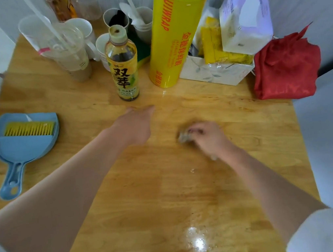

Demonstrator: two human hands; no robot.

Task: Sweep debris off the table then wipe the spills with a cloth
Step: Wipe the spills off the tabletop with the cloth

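Note:
My right hand (206, 136) grips a small crumpled greyish cloth (183, 137) and holds it down on the wooden table (129, 204), right of the middle. My left hand (134, 124) reaches forward over the table with straight fingers, just in front of a tea bottle (123, 64), and holds nothing. Wet shiny spill patches (197, 241) lie near the front edge, and a small droplet (192, 170) sits below my right wrist. A blue dustpan (25, 140) with a yellow-bristled brush (29, 128) lying in it rests at the left.
Along the back stand plastic cups (71, 53), a white mug (85, 34), grey cups with spoons (141, 23), a tall yellow cling-wrap roll (172, 36), a box of packets (215, 70), a tissue pack (245, 20) and a red cloth (285, 68).

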